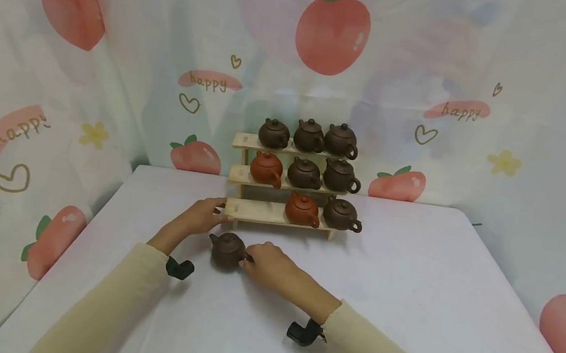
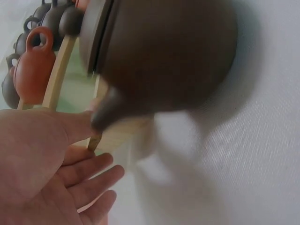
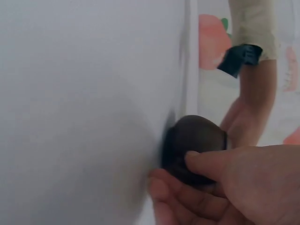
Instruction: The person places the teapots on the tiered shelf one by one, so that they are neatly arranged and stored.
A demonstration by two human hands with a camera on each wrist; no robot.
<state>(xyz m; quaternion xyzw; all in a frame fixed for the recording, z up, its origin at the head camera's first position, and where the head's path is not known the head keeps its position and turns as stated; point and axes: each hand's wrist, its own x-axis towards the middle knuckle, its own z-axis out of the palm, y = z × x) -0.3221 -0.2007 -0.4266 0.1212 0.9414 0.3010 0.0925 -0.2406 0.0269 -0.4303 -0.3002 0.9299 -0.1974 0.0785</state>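
Note:
A dark brown teapot (image 1: 228, 251) is low over the white cloth in front of the stand, spout to the left. My right hand (image 1: 272, 265) pinches its handle between thumb and fingers, and the handle is mostly hidden behind them. With thumb above and fingers below, my left hand (image 1: 203, 216) grips the left end of the bottom board of a wooden three-step display stand (image 1: 256, 211). In the left wrist view the held teapot (image 2: 173, 51) looms close, its spout overlapping the left thumb (image 2: 77, 125).
On the bottom step sit a reddish teapot (image 1: 302, 209) and a dark one (image 1: 341, 214), toward the right. The middle step bears a reddish teapot (image 1: 266, 168) and two dark ones; three dark teapots (image 1: 309, 135) line the top. A printed curtain (image 1: 143, 24) hangs behind the table.

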